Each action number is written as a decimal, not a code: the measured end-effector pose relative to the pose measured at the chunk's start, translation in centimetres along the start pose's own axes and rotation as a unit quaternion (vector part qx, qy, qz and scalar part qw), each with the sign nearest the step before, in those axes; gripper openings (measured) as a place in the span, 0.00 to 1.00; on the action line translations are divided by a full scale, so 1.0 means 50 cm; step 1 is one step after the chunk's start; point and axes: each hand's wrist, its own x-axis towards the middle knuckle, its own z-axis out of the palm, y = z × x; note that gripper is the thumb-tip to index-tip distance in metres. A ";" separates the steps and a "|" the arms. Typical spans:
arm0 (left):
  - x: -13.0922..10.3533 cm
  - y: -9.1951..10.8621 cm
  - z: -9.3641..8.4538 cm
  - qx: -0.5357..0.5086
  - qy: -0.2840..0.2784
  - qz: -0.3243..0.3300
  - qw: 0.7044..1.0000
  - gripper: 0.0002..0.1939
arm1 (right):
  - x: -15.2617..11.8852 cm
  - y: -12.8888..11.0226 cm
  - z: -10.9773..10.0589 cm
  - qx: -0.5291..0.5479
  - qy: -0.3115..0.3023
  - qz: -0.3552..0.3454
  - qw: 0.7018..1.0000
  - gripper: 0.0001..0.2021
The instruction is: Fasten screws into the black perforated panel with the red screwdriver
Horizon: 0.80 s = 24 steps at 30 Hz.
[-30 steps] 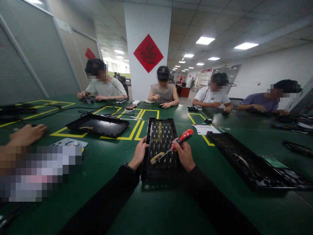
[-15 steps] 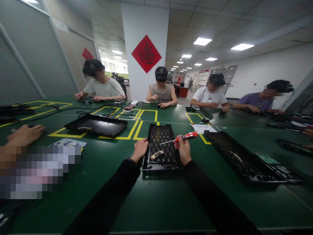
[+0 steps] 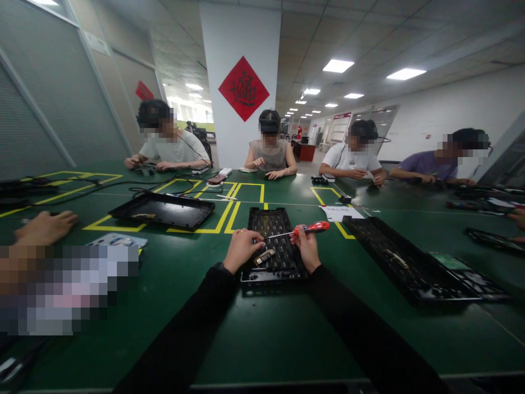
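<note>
A black tray-like casing (image 3: 283, 262) lies on the green table in front of me, with a small light-coloured board (image 3: 264, 256) inside it. My right hand (image 3: 305, 247) is closed around a red-handled screwdriver (image 3: 318, 226) at the casing's right side, the shaft pointing left over the casing. Over the casing's left edge is my left hand (image 3: 245, 249), its fingers pinched close to the screwdriver's tip. Whatever those fingers may hold is too small to make out.
Another black casing (image 3: 164, 210) lies at the left and a long one (image 3: 410, 262) at the right, beside a green circuit board (image 3: 450, 261). A paper sheet (image 3: 342, 213) is behind. A person's hand (image 3: 47, 227) rests far left; several people sit across the table.
My left hand has moved from the casing's left side up and over it, to the screwdriver's tip. The screwdriver has shifted slightly left with my right hand.
</note>
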 end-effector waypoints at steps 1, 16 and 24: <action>0.000 0.001 0.000 0.005 -0.001 0.004 1.000 0.09 | 0.002 0.001 0.000 0.005 0.000 0.001 1.000 0.15; 0.001 -0.005 0.004 -0.025 -0.002 0.018 1.000 0.07 | 0.004 0.004 0.002 0.017 -0.009 0.007 1.000 0.15; -0.003 -0.009 0.007 -0.002 -0.010 0.013 1.000 0.09 | 0.040 -0.006 -0.068 -0.002 0.028 0.084 0.996 0.17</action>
